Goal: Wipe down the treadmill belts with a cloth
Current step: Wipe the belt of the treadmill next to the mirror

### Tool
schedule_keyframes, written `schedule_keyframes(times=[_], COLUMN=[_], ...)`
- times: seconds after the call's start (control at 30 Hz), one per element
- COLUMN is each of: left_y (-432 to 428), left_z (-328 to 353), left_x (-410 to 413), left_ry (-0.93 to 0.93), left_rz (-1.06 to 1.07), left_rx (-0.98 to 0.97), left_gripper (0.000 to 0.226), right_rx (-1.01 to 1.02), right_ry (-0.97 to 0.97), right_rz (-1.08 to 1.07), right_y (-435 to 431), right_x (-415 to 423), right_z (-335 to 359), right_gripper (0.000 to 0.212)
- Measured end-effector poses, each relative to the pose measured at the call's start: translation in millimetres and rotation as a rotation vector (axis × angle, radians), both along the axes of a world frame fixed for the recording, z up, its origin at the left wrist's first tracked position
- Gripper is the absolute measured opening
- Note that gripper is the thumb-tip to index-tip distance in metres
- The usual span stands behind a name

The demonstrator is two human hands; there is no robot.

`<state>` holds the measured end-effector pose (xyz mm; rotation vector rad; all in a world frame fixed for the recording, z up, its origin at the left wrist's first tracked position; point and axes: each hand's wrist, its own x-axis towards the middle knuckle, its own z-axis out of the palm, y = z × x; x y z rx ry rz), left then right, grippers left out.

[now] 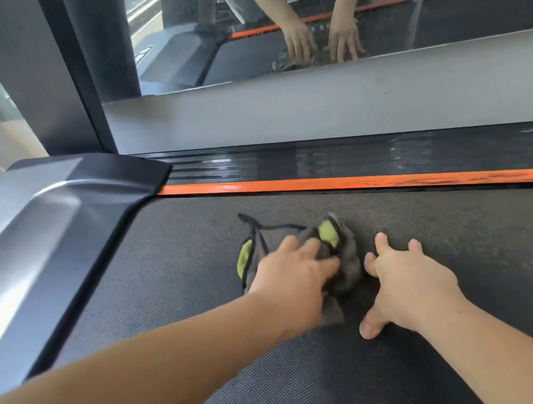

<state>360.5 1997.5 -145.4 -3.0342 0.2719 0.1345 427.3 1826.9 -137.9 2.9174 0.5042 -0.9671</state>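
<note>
A crumpled grey cloth (346, 259) with lime-green patches lies on the dark textured treadmill belt (182, 262). My left hand (296, 277) rests on top of the cloth with its fingers stretched out, pressing it onto the belt. My right hand (405, 280) lies flat on the belt just to the right of the cloth, fingers spread, thumb pointing back toward me. Its index finger is close to the cloth's edge; I cannot tell whether it touches.
An orange strip (356, 182) and a black ribbed side rail (353, 152) run along the belt's far edge. A silver and black motor cover (44, 235) stands at the left. A wall mirror (302, 12) behind reflects my hands and the treadmill.
</note>
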Motion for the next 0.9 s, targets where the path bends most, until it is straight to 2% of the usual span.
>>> schedule_keyframes(times=[0.07,0.1,0.13,0.17,0.23,0.3,0.37,0.43,0.5,0.53,0.57,0.6,0.67,0.7,0.73,0.77,0.83,0.9], left_y=[28,48,67,83,95,65,18,-2,29,49,68,81,73,56,34,11,-9,24], left_z=[6,5,5,8,7,-1,-10,-13,-11,-11,-9,-4,2,-1,-2,-6,-7,-1], left_x=[-6,1,12,21,37,39,12,-25,-20,-6,11,28,58,68,73,73,67,74], left_ry=[0.059,0.057,0.041,0.035,0.014,-0.016,-0.014,-0.024,-0.008,-0.034,-0.064,-0.072,-0.081,-0.070,-0.064,-0.064,-0.024,0.056], left_rz=[-0.178,-0.172,-0.095,0.085,0.412,0.473,0.243,-0.191,-0.512,-0.588,-0.558,-0.375,0.150,0.311,0.350,0.287,0.032,-0.199], left_rx=[0.033,0.088,0.147,0.150,0.076,0.015,0.034,-0.029,-0.025,0.066,0.153,0.166,0.015,-0.088,-0.141,-0.143,-0.142,-0.142], left_gripper=[0.050,0.053,0.053,0.051,0.046,0.042,0.041,0.045,0.052,0.055,0.056,0.055,0.049,0.045,0.043,0.043,0.048,0.053], right_rx=[0.005,0.005,0.005,0.006,0.017,0.009,0.013,0.036,0.042,0.037,0.031,0.028,0.029,0.028,0.027,0.030,0.035,0.039], right_ry=[-0.006,-0.010,-0.013,-0.014,-0.015,-0.016,-0.015,-0.020,-0.024,-0.022,-0.020,-0.018,-0.011,-0.007,-0.001,0.004,0.006,-0.014], right_rz=[0.000,0.006,0.018,0.027,0.023,0.010,-0.004,-0.045,-0.051,-0.027,0.000,0.019,0.020,0.014,0.011,0.007,0.002,0.027], right_y=[-2,-3,-3,-3,-2,-1,0,-1,-4,-5,-5,-4,-3,-2,-1,-1,-2,-4], right_x=[-1,-2,-3,-3,-3,-2,-3,-4,-6,-7,-7,-6,-3,-2,-2,-1,-2,-3], right_z=[-1,1,3,4,3,3,5,5,5,6,6,4,2,2,2,3,4,3], right_gripper=[0.136,0.134,0.132,0.130,0.130,0.132,0.135,0.142,0.138,0.131,0.126,0.126,0.129,0.130,0.130,0.131,0.130,0.125])
